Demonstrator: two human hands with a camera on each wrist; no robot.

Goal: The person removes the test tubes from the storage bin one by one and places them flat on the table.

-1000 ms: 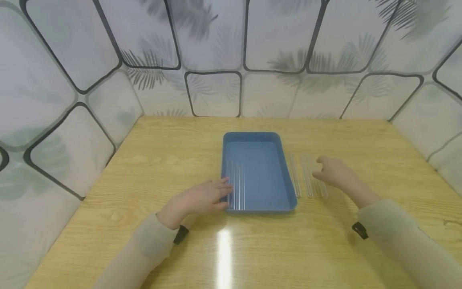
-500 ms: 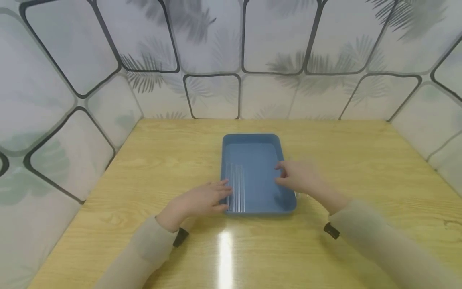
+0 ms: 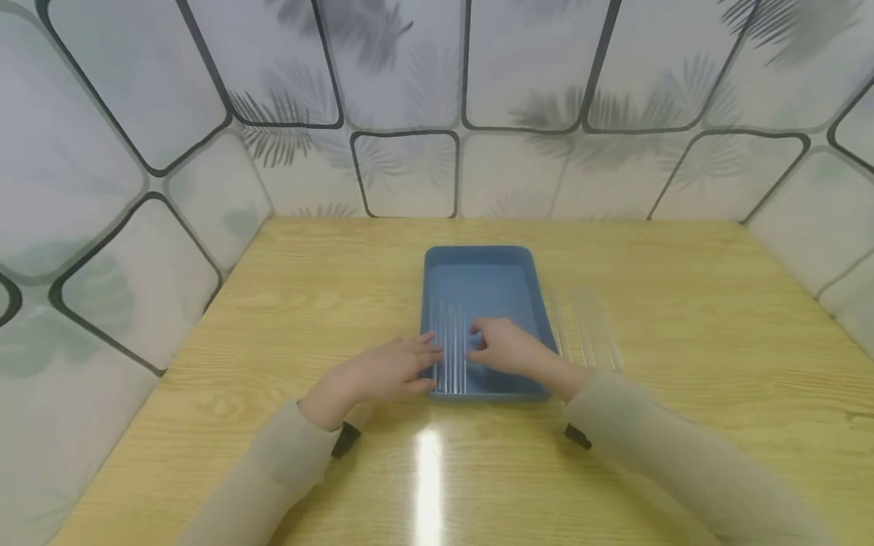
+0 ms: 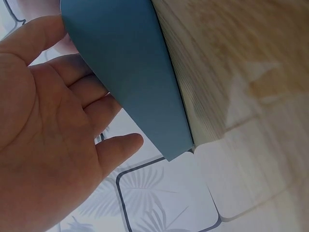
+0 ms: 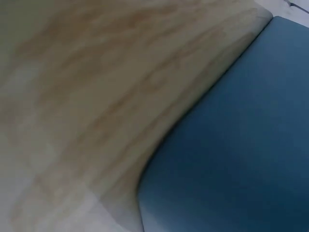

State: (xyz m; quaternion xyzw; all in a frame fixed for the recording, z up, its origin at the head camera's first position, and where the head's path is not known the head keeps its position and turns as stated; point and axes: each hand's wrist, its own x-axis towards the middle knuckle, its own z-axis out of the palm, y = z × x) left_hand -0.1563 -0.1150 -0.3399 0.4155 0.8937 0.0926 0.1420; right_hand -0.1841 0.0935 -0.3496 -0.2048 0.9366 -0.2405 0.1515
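A blue rectangular tray point(image 3: 481, 280) stands on the wooden table. Several clear, thin glass tubes point(image 3: 458, 341) lie side by side along its left part. My left hand point(image 3: 382, 371) is at the tray's left edge, fingers extended over the rim; the left wrist view shows its fingers beside the tray's outer wall point(image 4: 120, 72). My right hand point(image 3: 508, 349) is over the tray just right of those tubes, its thumb and index finger apart with no tube visible between them. In the right wrist view only the tray's side point(image 5: 231, 140) and the table appear; the hand is out of frame.
More clear tubes point(image 3: 586, 334) lie on the table right of the tray, partly behind the right forearm. A patterned backdrop point(image 3: 512, 174) stands along the table's back and sides. A bright light reflection point(image 3: 429, 485) shows on the tabletop in front.
My right hand has moved left from above the tubes on the table, across the tray's right rim, to beside the tubes inside. The left hand has stayed at the tray's left edge.
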